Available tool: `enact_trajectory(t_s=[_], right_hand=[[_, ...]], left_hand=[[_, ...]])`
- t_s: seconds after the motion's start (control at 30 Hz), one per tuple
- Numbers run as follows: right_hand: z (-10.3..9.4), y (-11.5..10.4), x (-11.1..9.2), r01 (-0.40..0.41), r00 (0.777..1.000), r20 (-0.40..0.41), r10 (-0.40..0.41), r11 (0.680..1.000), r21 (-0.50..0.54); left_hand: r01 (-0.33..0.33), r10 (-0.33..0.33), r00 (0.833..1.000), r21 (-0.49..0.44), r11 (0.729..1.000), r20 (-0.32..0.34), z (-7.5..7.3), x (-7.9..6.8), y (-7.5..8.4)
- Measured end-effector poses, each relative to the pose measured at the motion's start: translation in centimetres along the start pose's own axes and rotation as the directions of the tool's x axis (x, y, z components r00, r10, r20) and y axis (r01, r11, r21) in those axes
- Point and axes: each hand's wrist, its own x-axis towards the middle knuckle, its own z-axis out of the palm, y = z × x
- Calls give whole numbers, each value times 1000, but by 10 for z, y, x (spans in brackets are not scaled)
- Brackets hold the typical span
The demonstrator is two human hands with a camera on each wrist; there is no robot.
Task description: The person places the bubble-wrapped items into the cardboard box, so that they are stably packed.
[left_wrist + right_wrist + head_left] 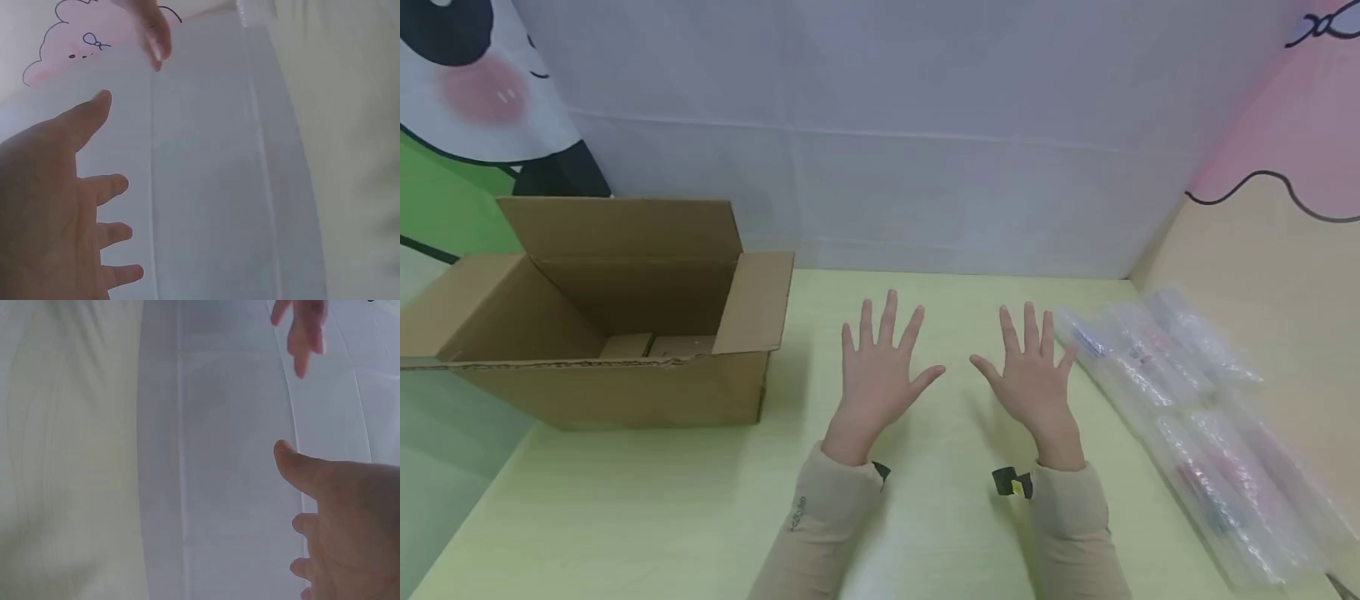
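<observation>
The left hand (877, 379) and the right hand (1034, 387) were held bare above the smooth, pale yellow-green table (940, 542), with fingers spread wide and nothing gripped. To the right of the right hand, the clear bubble-wrap packages (1240, 483) were laid close together, and by judgement neighbours could be dragged along if one were pulled, since the plastic looked slippery. Farther off, on the left, the open brown cardboard box (647, 396) was placed before the pale greyish cloth (887, 192), and its outward-leaning right flap (754, 300) could be knocked if a hand were brought too low.
</observation>
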Motion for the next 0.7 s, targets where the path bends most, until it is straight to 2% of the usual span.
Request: enact_trajectory(t_s=[0.1, 0.2, 0.27, 0.4, 0.47, 0.6, 0.7], right_hand=[[-4, 6, -3, -2, 1000, 5, 2, 1000, -1], [-9, 14, -4, 2, 1000, 4, -2, 1000, -13], [-13, 20, -6, 4, 1000, 1, -4, 1000, -30], [-19, 33, -10, 3, 1000, -12, -3, 999, -47], [-22, 40, -13, 0, 1000, -20, -1, 999, -50], [-24, 54, -18, -3, 999, -48, 0, 999, -53], [-25, 63, -24, -14, 998, -55, 11, 998, -53]], left_hand=[[-58, 59, 994, 19, 998, -90, -18, -9, -3], [-104, 112, 972, 50, 993, -207, -41, -19, -11], [-120, 138, 950, 79, 990, -281, -57, -26, -19], [-133, 184, 891, 150, 980, -416, -90, -41, -43], [-121, 196, 866, 188, 975, -460, -106, -51, -56], [-96, 199, 803, 207, 974, -562, -136, -70, -84], [-66, 179, 777, 204, 977, -604, -156, -82, -107]])
